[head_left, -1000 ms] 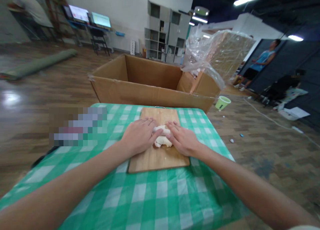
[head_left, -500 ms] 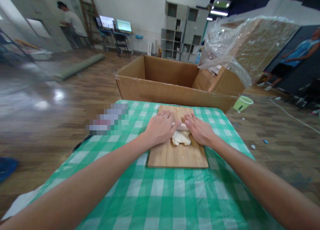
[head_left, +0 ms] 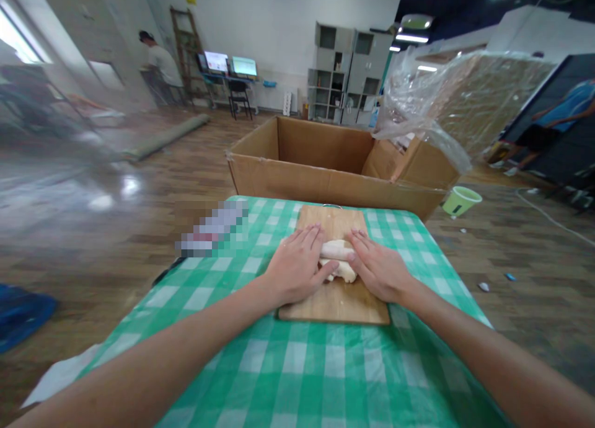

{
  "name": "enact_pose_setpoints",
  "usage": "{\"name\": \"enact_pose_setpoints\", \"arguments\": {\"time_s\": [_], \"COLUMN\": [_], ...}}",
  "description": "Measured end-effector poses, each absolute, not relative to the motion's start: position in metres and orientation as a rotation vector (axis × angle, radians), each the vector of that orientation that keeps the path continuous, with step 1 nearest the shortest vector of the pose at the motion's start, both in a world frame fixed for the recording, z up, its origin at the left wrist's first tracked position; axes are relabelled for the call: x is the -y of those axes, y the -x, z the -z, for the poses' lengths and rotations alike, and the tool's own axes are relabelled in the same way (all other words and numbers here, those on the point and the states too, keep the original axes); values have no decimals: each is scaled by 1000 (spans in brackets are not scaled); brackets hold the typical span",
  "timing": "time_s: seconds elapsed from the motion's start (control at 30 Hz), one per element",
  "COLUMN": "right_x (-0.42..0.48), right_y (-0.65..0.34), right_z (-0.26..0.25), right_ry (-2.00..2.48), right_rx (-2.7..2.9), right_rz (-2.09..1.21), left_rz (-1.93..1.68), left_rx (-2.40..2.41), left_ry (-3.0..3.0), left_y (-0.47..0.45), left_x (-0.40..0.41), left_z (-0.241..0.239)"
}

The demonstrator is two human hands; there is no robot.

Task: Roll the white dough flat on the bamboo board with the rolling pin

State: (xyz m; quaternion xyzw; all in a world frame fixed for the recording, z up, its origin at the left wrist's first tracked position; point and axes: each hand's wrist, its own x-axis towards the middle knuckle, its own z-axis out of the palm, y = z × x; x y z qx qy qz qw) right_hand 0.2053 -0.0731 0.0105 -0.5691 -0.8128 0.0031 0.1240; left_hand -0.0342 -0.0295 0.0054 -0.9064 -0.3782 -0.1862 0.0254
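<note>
A pale rolling pin [head_left: 336,249] lies crosswise on a flattened piece of white dough [head_left: 343,271], on a wooden cutting board [head_left: 334,309]. Over the pin's left end rests my left hand [head_left: 297,263], its fingers stretched forward and its thumb reaching across toward the dough. My right hand [head_left: 379,263] lies on the right end in the same way, fingers extended and not wrapped round. Both ends of the pin are hidden beneath my hands. The dough's near edge is uneven and shows between my thumbs.
The board lies on a table with a green checked cloth [head_left: 274,366]. A blurred-out item [head_left: 214,229] sits at its left edge. Beyond stands a large open cardboard box [head_left: 297,173], with a light green bin [head_left: 462,201] to its right. Two people are farther off, left and right.
Both hands have drawn slightly back toward me along the board, rolling the pin nearer over the dough. The view has also shifted, so the scene sits lower and farther right.
</note>
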Motion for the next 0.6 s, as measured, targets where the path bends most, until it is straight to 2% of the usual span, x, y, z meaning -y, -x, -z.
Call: {"name": "enact_pose_setpoints", "arguments": {"time_s": [0.1,0.33,0.6], "right_x": [41,-7,2], "right_y": [-211,-222,-220], "right_z": [-15,0,-7], "right_ry": [1679,1616,1520], "right_rx": [2415,2440,2513], "right_rz": [-119,1,-2], "left_rz": [545,488,601], "left_rx": [1209,1229,1131], "left_ry": [2839,2830,2753], "left_y": [28,18,14], "left_x": [4,-35,-39], "left_z": [-3,-1,-1]}}
